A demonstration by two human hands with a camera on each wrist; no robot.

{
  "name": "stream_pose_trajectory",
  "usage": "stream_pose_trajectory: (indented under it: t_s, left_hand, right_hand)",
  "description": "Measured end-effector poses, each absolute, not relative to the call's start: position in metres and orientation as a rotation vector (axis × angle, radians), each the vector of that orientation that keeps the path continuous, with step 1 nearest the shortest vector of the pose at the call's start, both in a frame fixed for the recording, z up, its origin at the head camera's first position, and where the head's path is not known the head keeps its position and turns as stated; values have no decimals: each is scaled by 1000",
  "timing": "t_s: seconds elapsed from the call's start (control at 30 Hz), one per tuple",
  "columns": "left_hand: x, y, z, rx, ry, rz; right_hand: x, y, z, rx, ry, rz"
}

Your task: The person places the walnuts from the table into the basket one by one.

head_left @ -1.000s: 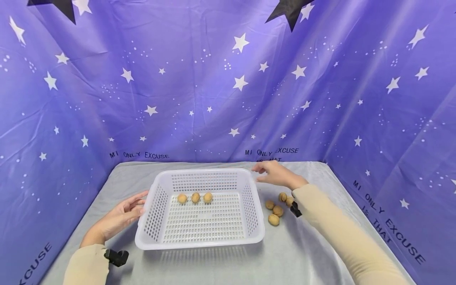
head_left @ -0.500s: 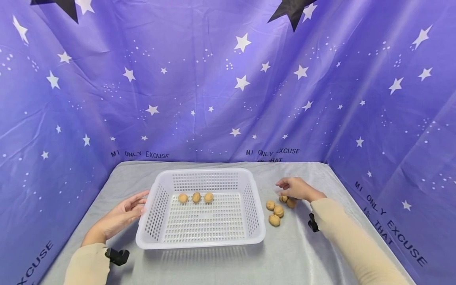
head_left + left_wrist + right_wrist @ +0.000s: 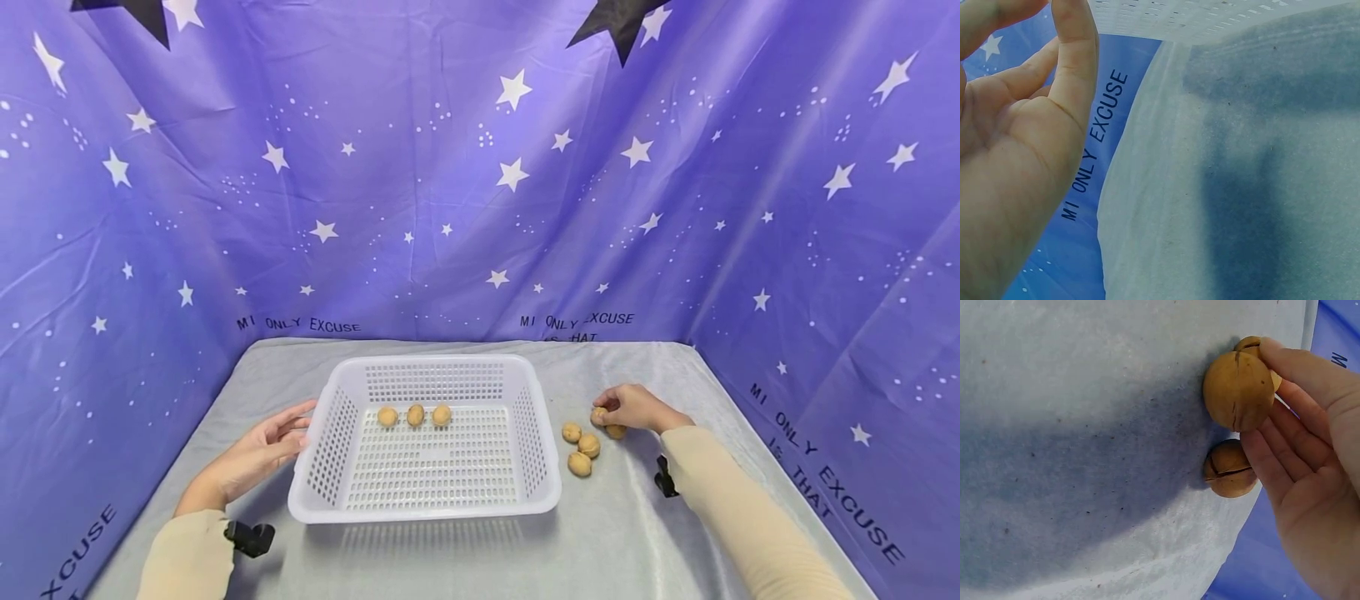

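A white plastic basket with slotted walls stands in the middle of the table, with three walnuts in a row inside it. My left hand rests against the basket's left side, fingers extended. In the left wrist view, the left hand has its palm in sight and no object in it. To the right of the basket, my right hand pinches a walnut between thumb and fingers. In the right wrist view, a nearer walnut partly covers the pinched one, and another walnut lies beside the fingertips.
Three more walnuts lie clustered between the basket and the right hand. A grey cloth covers the table. Purple star-printed curtains enclose the back and both sides.
My right hand has moved from beside the basket's far right corner rightward and down to the walnuts, and now pinches one. The left hand stays at the basket.
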State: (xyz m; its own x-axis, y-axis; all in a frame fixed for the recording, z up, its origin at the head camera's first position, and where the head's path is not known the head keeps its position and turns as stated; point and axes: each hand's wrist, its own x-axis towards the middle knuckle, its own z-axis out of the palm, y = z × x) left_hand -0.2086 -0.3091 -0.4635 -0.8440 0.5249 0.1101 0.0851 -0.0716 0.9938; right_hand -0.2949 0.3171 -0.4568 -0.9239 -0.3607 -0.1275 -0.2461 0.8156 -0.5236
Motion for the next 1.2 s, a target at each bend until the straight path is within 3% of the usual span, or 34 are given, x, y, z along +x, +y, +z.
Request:
stream_pose_trajectory:
  t_s: [0.3, 0.7, 1.2]
  left_hand:
    - [-211, -309, -465, 597, 1944, 1955]
    - [-208, -308, -461, 571, 1967, 1935]
    - [-210, -309, -463, 537, 1994, 1924]
  right_hand:
    - [-299, 317, -444, -557, 2777, -778]
    - [-308, 292, -398, -671, 2843, -784]
    - [-313, 216, -355, -908, 2833, -730]
